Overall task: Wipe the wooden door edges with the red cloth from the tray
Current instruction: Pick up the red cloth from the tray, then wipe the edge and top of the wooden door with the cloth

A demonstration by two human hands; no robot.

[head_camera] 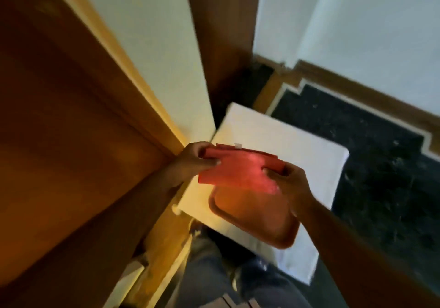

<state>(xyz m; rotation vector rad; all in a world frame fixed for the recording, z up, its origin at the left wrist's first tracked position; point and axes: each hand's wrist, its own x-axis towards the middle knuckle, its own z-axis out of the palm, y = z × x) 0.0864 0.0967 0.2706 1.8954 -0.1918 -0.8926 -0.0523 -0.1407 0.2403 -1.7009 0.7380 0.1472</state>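
The red cloth, folded flat, is held above the orange-brown tray. My left hand pinches its left end and my right hand grips its right end. The tray looks empty and rests on a white block-like surface. The wooden door fills the left of the view, its lighter edge running diagonally down toward my left hand. The picture is blurred by motion.
A white wall panel stands beside the door edge, with a second brown wooden upright behind it. Dark speckled floor with a wooden skirting lies to the right. My jeans-clad legs are below the tray.
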